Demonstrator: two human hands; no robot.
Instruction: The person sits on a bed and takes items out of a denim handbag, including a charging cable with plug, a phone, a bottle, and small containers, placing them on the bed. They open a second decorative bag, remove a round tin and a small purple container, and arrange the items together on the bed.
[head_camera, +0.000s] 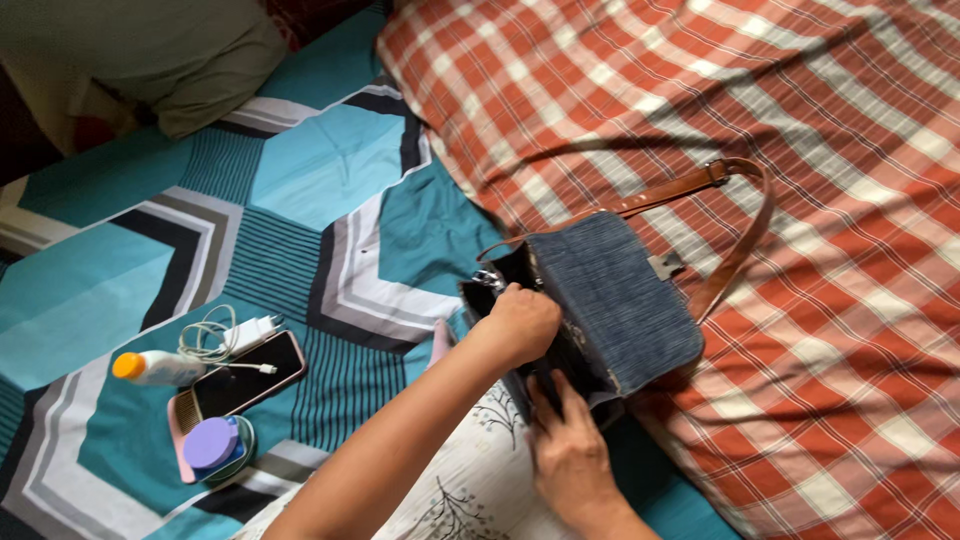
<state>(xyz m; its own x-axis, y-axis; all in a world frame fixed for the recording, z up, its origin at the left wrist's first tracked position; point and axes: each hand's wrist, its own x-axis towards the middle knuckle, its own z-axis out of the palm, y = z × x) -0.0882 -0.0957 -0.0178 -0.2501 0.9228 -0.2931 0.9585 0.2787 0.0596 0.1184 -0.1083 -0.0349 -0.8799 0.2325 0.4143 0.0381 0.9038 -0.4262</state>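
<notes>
A blue denim handbag (620, 295) with a brown strap (745, 225) lies on the bed, its flap lifted and its dark inside showing. My left hand (520, 325) is curled in a fist at the bag's open mouth and grips its upper edge. My right hand (570, 450) holds the bag's lower edge from below, fingers pressed against the dark lining. Whatever lies inside the bag is hidden by my hands.
A red and white plaid blanket (800, 200) lies under the bag, on a teal patterned bedsheet (330, 170). At left sit a phone (245, 378), a white charger cable (225, 338), an orange-capped bottle (155, 368), a purple-lidded jar (212, 443) and a pink comb (180, 420). A beige pillow (150, 60) is top left.
</notes>
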